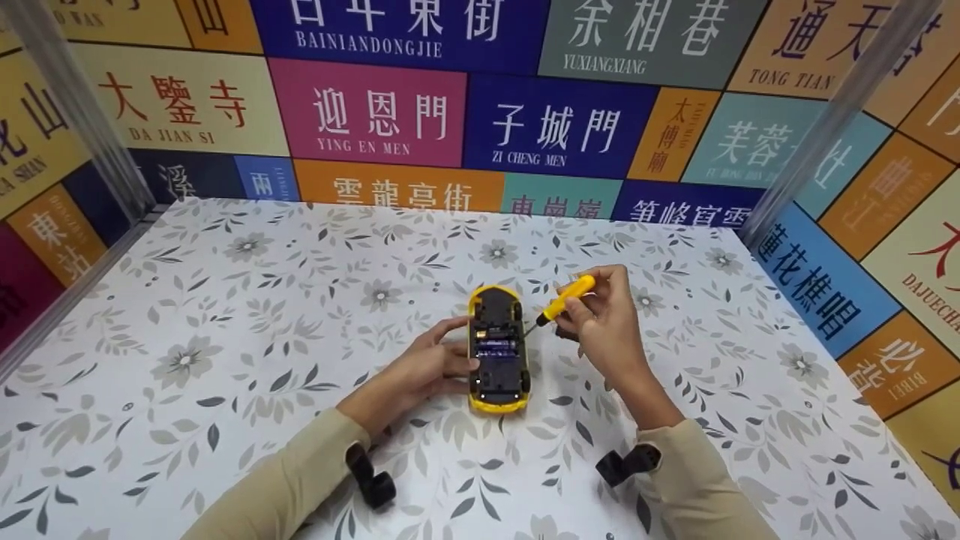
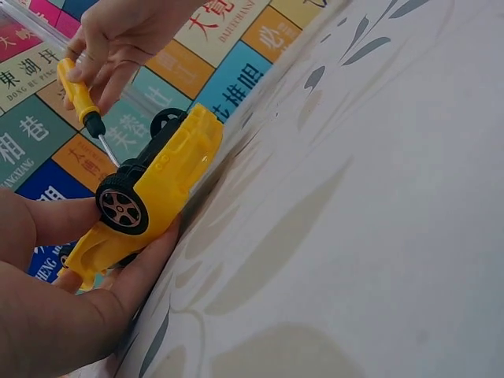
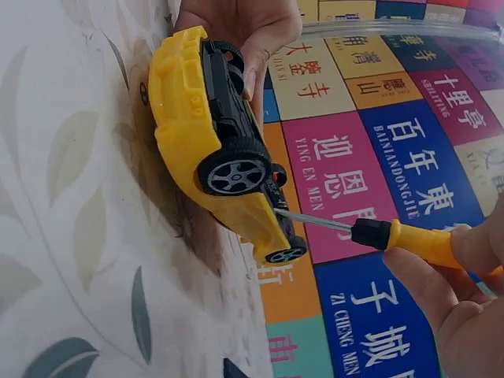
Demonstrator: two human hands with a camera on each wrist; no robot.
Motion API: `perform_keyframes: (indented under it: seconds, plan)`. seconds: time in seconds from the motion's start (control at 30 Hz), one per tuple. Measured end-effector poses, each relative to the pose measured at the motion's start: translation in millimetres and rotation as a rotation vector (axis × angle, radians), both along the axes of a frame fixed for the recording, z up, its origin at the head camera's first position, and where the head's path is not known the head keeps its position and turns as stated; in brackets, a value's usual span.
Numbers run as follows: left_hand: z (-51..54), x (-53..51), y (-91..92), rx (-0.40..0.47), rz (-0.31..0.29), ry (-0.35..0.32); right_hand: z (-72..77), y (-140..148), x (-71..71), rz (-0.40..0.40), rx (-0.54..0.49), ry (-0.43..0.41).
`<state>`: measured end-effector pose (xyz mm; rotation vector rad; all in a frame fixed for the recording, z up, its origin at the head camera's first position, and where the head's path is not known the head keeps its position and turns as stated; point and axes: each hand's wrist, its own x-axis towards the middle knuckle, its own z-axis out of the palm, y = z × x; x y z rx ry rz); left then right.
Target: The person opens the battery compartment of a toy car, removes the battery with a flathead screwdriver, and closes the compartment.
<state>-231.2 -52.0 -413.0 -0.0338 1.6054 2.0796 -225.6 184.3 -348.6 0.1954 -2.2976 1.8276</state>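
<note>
A yellow toy car (image 1: 499,390) lies upside down on the table, its black underside facing up. In its open battery compartment sit purple-blue batteries (image 1: 496,346). My left hand (image 1: 424,367) grips the car along its left side; the left wrist view has thumb and fingers on either side of the yellow body (image 2: 169,173). Pinched in my right hand (image 1: 607,330) is a yellow-handled screwdriver (image 1: 568,298). Its metal shaft (image 3: 319,220) slants down to the car's underside near the compartment; whether the tip touches is hard to tell. Something small and dark shows under the right fingers, unclear in kind.
A white cloth with grey leaves and flowers (image 1: 187,360) covers the table. Panels with Chinese lettering (image 1: 367,112) stand along the back and sides, with clear corner posts (image 1: 825,112). Black wrist cameras (image 1: 371,480) are strapped at both sleeves.
</note>
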Motion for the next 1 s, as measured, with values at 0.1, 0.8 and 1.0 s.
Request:
perform_keyframes:
  seconds: [0.1,0.8,1.0]
  plan:
    - [-1.6,-0.8,-1.7,0.010,-0.003,-0.003,-4.0,5,-8.0,-0.057,-0.137,-0.096]
    - [-0.3,-0.8,-1.8,0.026,-0.010,-0.018,-3.4,24,-18.4,-0.109,-0.415,-0.367]
    - [-0.5,-0.7,-2.0,0.021,-0.006,-0.014,1.2,24,-15.1,-0.094,-0.305,-0.296]
